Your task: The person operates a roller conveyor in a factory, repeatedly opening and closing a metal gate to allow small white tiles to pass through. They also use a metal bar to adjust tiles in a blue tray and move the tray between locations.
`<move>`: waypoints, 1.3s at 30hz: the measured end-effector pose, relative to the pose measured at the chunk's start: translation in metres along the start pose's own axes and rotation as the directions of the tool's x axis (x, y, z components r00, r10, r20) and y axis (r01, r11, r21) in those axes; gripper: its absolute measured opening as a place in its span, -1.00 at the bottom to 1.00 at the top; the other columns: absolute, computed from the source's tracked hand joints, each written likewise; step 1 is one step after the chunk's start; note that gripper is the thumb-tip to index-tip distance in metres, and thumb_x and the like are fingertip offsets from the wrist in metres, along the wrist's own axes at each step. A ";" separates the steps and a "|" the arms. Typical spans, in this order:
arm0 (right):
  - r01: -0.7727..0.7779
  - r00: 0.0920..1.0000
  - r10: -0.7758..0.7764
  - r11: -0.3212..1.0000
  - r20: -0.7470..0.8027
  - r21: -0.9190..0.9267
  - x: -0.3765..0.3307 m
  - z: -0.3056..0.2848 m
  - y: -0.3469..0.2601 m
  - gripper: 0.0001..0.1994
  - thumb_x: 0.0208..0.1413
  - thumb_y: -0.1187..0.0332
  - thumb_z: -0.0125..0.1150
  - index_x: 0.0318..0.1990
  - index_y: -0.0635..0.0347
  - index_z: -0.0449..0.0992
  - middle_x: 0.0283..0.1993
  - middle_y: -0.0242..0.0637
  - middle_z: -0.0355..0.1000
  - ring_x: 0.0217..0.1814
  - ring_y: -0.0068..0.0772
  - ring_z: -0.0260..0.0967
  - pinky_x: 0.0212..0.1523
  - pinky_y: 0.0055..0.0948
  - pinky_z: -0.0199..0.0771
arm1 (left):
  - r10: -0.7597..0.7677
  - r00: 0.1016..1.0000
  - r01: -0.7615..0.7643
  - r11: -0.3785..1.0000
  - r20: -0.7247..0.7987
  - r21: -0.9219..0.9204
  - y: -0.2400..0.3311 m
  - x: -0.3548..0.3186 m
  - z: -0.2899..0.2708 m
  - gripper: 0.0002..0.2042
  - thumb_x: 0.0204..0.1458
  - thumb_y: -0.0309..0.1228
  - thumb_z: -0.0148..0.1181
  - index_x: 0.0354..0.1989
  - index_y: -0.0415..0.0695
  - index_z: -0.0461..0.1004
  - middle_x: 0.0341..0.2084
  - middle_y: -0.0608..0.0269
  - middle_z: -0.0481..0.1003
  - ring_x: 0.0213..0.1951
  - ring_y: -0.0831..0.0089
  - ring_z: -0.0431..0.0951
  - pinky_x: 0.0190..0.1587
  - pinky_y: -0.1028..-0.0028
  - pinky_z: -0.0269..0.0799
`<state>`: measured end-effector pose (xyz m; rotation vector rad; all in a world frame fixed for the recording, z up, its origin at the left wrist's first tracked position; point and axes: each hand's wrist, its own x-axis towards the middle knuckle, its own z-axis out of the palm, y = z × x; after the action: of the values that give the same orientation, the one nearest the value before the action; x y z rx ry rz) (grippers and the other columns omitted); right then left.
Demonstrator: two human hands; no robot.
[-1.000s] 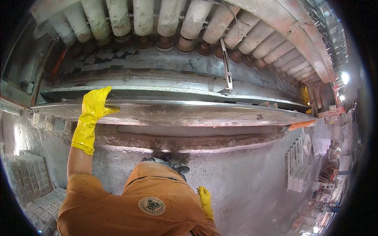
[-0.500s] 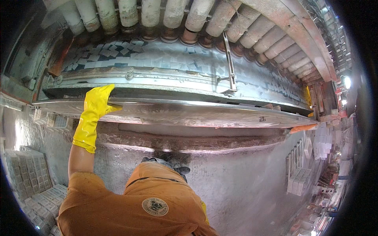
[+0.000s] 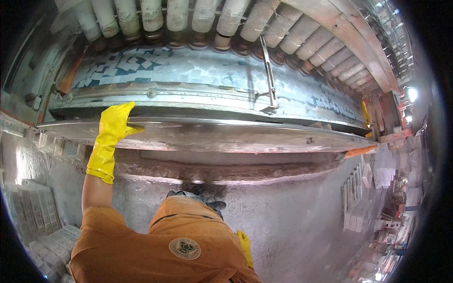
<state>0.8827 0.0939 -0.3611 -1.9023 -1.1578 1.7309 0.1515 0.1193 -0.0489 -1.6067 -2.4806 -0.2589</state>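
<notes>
Your left hand [image 3: 114, 125], in a long yellow rubber glove, straddles the top rim of the long, grey, shiny metal panel [image 3: 226, 134], near its left end; the fingers reach over to the far side, the thumb lies apart on the near face, and how firmly they grip cannot be told; the panel runs across in front of you, with the bed of pale, flat, squarish pieces [image 3: 188, 73] beyond it. To steady yourself well there, it seems wise to spread the palm along the rim, press lightly, and hold the fingertips well apart from the upright, slotted metal bracket [image 3: 271, 78] and the thick grey cylinders [image 3: 177, 19]; wet rubber may slip on smooth metal. Your right hand [image 3: 244, 247], also in yellow rubber, is partly hidden by your orange shirt [image 3: 155, 250]; whether it is open or closed cannot be told; the panel's far face is hidden too.
</notes>
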 end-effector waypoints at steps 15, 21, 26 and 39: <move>-0.181 0.983 0.182 0.982 -0.010 0.062 -0.027 0.004 0.000 -0.62 0.27 0.09 0.34 -0.02 0.27 0.64 -0.26 -0.47 0.53 -0.28 -0.61 0.33 -0.22 -0.49 0.41 | -0.056 0.997 0.055 0.998 0.050 0.014 0.005 0.004 -0.003 -0.15 -0.36 -0.06 0.66 0.21 -0.12 0.51 0.08 -0.02 0.59 0.10 -0.03 0.56 0.19 0.15 0.45; -0.032 0.988 0.045 0.996 -0.146 0.088 -0.016 0.020 -0.012 -0.59 0.27 0.10 0.34 0.02 0.31 0.63 -0.11 -0.37 0.60 -0.11 -0.52 0.45 -0.06 -0.39 0.48 | -0.019 1.000 0.020 0.999 0.017 -0.049 -0.015 0.000 0.022 -0.10 -0.36 -0.09 0.67 0.26 -0.17 0.47 0.09 -0.09 0.57 0.12 -0.11 0.54 0.22 0.13 0.41; -0.044 0.991 0.059 0.991 -0.116 0.128 -0.021 0.035 -0.046 -0.53 0.28 0.08 0.31 0.06 0.37 0.60 -0.02 -0.26 0.63 -0.02 -0.46 0.50 0.03 -0.36 0.49 | 0.109 0.976 -0.114 0.993 -0.190 -0.016 0.002 0.001 0.019 -0.08 -0.27 -0.10 0.61 0.32 -0.26 0.40 0.22 -0.13 0.48 0.24 -0.13 0.46 0.32 0.11 0.32; -0.129 0.808 0.149 0.989 -0.571 0.077 -0.036 -0.004 -0.014 -0.29 0.17 -0.03 0.33 0.28 0.41 0.43 0.35 0.18 0.39 0.39 0.05 0.38 0.35 -0.18 0.37 | 0.510 0.791 -0.550 0.835 -0.339 -0.028 0.315 0.070 0.064 -0.23 -0.01 -0.19 0.42 0.38 -0.25 0.31 0.40 -0.20 0.25 0.44 -0.19 0.18 0.52 -0.14 -0.08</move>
<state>0.8836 0.0776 -0.3258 -2.3036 -0.7597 1.0771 0.4079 0.3234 -0.0787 -2.0461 -1.7146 -0.5472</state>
